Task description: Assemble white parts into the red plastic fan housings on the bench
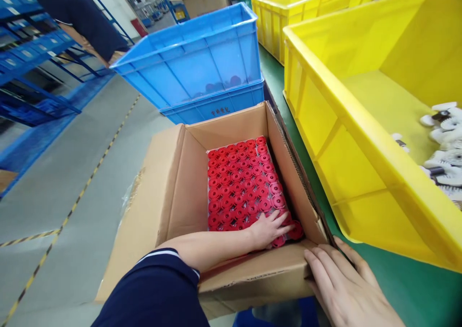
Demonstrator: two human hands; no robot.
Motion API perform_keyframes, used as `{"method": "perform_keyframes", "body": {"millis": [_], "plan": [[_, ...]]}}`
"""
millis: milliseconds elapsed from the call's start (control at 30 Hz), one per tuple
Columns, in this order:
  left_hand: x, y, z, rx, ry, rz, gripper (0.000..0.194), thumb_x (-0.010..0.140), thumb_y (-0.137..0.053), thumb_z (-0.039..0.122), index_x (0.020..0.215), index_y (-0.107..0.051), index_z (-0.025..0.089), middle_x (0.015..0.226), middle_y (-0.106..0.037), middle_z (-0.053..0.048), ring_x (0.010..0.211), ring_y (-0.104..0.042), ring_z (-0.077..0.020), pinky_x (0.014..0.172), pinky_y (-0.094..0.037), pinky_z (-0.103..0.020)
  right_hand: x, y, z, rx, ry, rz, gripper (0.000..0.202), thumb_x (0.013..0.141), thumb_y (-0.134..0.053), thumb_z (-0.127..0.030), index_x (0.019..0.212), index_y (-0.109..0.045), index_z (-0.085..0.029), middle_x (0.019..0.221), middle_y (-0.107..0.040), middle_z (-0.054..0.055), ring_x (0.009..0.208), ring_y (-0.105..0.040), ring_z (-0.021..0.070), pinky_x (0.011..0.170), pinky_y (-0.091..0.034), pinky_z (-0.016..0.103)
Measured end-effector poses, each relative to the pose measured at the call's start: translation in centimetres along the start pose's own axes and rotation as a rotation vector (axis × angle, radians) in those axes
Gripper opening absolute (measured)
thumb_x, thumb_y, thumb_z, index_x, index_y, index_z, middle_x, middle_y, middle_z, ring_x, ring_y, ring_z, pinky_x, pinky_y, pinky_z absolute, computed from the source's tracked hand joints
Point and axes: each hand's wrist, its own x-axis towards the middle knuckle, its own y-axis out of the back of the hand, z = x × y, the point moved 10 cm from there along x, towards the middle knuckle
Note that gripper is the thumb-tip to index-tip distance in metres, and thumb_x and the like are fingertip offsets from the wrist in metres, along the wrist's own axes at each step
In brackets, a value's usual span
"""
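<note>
An open cardboard box (231,279) stands in front of me, holding rows of round red parts (236,175) with dark centres; their exact kind is unclear. My left hand (269,230) reaches into the box with its fingers spread over the parts at the near right corner. It seems to rest on them and grasps none. At the box's near right corner, my right hand (342,281) has its fingers bent over the cardboard edge, gripping it from outside.
Behind the box are stacked blue crates (195,53) with dark round items inside. A large yellow bin (346,144) at right contains white parts (449,144); another yellow bin (277,24) stands farther back. Blue shelving (36,53) and a person (86,19) are at the left.
</note>
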Motion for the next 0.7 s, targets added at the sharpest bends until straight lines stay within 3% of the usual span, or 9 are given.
{"method": "perform_keyframes", "body": {"millis": [200,400,567,700], "plan": [[1.7,-0.2,0.2,0.005,-0.075,0.033,0.083,0.079,-0.069,0.027,0.15,-0.028,0.035,0.165,-0.005,-0.017,0.144,-0.016,-0.0433,0.085,-0.05,-0.064,0.2,0.2,0.2,-0.005,-0.016,-0.003,0.045,0.094,-0.024,-0.007,0.116,-0.063,-0.014,0.109,-0.071,0.011,0.108,-0.062,0.0246,0.1,-0.043,0.047],[1.7,0.0,0.5,-0.007,-0.219,0.015,0.08,0.072,-0.076,0.041,0.144,-0.042,0.028,0.153,-0.037,-0.016,0.136,-0.028,-0.0423,0.088,-0.051,-0.057,0.2,0.3,0.0,-0.007,0.006,-0.007,0.047,0.096,-0.022,-0.01,0.116,-0.064,-0.014,0.109,-0.071,0.011,0.108,-0.062,0.0247,0.099,-0.044,0.047],[2.3,0.4,1.1,-0.013,-0.38,0.006,0.084,0.074,-0.072,0.043,0.149,-0.036,0.031,0.157,-0.035,-0.007,0.139,-0.026,-0.0402,0.103,-0.044,-0.052,0.0,0.0,0.0,-0.004,-0.001,-0.02,0.047,0.097,-0.022,-0.012,0.118,-0.063,-0.014,0.111,-0.07,0.011,0.11,-0.062,0.0247,0.101,-0.042,0.047],[2.6,0.2,1.7,-0.003,-0.497,-0.011,0.078,0.076,-0.071,0.044,0.147,-0.041,0.031,0.155,-0.039,-0.005,0.13,-0.041,-0.0336,0.113,-0.036,-0.044,0.1,0.2,0.0,-0.011,-0.011,-0.001,0.045,0.096,-0.023,-0.011,0.116,-0.064,-0.014,0.109,-0.07,0.011,0.109,-0.061,0.0243,0.1,-0.044,0.047]]}}
